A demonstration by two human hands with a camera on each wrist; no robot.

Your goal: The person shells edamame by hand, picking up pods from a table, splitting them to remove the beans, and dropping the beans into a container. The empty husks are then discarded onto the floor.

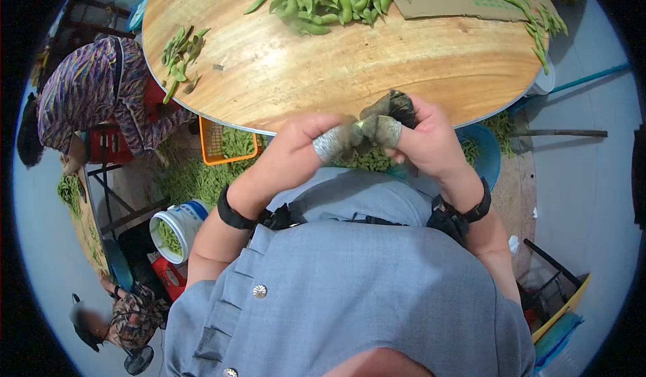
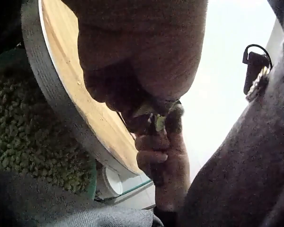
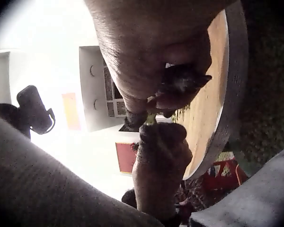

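Just off the table's near edge, both hands meet in front of the body. A small green bean pod (image 1: pixel 360 124) shows between their fingertips, mostly covered by them. My left hand (image 1: pixel 301 139) pinches it from one side, its thumb wrapped in silvery tape. From the other side my right hand (image 1: pixel 434 140) pinches it, with similar tape round the thumb and dark, crinkled material about the fingers. In the left wrist view a bit of the green pod (image 2: pixel 159 124) shows between the hands. Pale green of the pod (image 3: pixel 151 118) also appears in the right wrist view.
The round wooden table (image 1: pixel 323 67) bears a heap of bean pods (image 1: pixel 336 0) and a cardboard sheet (image 1: pixel 457 4). Below stand an orange basket (image 1: pixel 211 141), a blue tub (image 1: pixel 490 155) and a white bucket (image 1: pixel 165 225), each with pods. Two other people are at the left.
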